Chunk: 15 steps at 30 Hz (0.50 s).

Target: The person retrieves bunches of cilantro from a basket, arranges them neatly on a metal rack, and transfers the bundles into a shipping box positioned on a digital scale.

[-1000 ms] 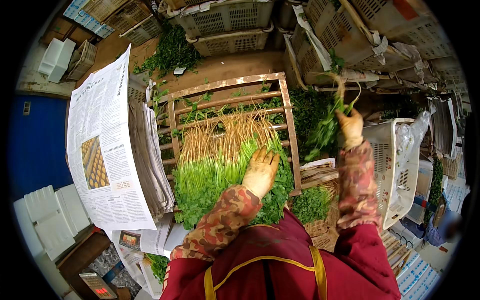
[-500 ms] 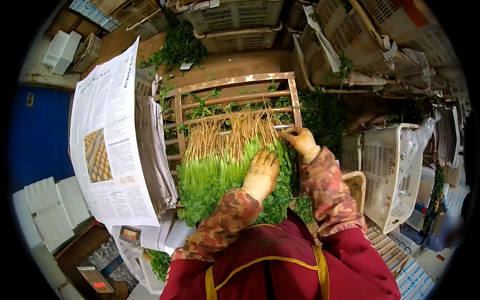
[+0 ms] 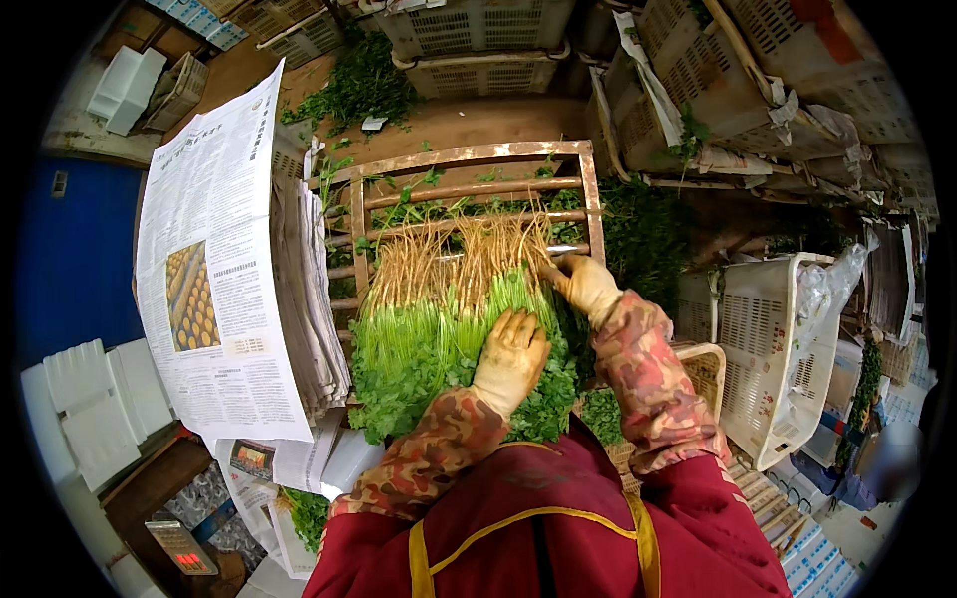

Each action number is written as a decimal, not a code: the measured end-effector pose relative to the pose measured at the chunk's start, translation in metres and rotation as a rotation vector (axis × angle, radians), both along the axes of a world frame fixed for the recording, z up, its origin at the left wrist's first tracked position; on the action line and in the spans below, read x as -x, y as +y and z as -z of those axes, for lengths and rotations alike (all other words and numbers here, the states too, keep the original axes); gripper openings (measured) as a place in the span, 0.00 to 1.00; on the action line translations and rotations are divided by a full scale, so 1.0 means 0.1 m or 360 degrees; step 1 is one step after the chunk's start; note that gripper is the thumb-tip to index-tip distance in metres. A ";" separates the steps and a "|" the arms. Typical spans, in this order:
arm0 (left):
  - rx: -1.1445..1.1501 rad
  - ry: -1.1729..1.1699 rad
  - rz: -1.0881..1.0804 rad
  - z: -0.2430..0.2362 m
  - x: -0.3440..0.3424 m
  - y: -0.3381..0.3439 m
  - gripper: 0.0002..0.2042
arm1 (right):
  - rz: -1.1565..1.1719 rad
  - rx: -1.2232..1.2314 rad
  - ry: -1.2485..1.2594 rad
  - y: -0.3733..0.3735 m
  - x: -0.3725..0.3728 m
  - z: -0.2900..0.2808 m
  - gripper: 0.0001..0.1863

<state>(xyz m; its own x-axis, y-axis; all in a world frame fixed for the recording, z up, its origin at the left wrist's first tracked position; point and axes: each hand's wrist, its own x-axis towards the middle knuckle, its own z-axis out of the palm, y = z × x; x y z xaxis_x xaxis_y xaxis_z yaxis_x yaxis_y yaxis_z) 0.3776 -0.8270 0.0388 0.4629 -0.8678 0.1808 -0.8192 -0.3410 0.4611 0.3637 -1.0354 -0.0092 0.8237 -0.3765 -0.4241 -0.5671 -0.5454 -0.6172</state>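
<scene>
Stacked grey plastic crates with slotted walls (image 3: 688, 75): they stand far beyond the fingers of the right hand (image 3: 586, 287), ahead and to the right.
Dark red apron with yellow edging (image 3: 528, 488): it is on the near side of all the fingers, on the person's body.
Thick pile of white printed newspaper sheets (image 3: 224, 159): it lies to the left of the fingers of the left hand (image 3: 510, 364), well apart from them.
Rusty brown metal rack with parallel bars (image 3: 464, 152): it is below the fingers of both hands, and some bars show ahead of them.
White plastic crate with slotted walls (image 3: 753, 339): it is well to the right of the right fingers; clear plastic film hangs at its rim.
Wide layer of green leafy herbs with thin brown roots (image 3: 419, 339): it lies on the rack, under the left fingers; the roots point away from the body, the leaves toward it.
Left hand: the fingers are straight and close together, resting flat upon the green stems.
Right hand: the fingers are bent at the right edge of the roots; whether they grip any stalk, I cannot tell.
Small white scrap (image 3: 374, 124): it is far ahead of the left fingers.
</scene>
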 end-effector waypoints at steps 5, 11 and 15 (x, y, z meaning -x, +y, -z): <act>-0.0002 0.0100 0.0028 -0.05 -0.03 0.16 0.11 | -0.0110 -0.0084 0.0188 0.01 -0.36 -0.12 0.39; 0.0137 0.0019 0.0083 0.12 0.07 0.08 0.08 | 0.0023 -0.0617 -0.0153 0.09 -0.15 0.34 0.25; -0.0069 0.0127 0.0348 0.18 0.14 -0.02 0.05 | 0.0522 -0.1635 0.0077 -0.25 0.06 0.48 0.30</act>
<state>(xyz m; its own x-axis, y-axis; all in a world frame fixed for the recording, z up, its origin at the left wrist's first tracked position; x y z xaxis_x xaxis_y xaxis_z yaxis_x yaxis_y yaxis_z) 0.3637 -0.8291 0.0213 0.2742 -0.9552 0.1115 -0.8372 -0.1800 0.5165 0.3582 -1.0601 -0.0574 0.7212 -0.0213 -0.6924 -0.6274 0.4036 -0.6660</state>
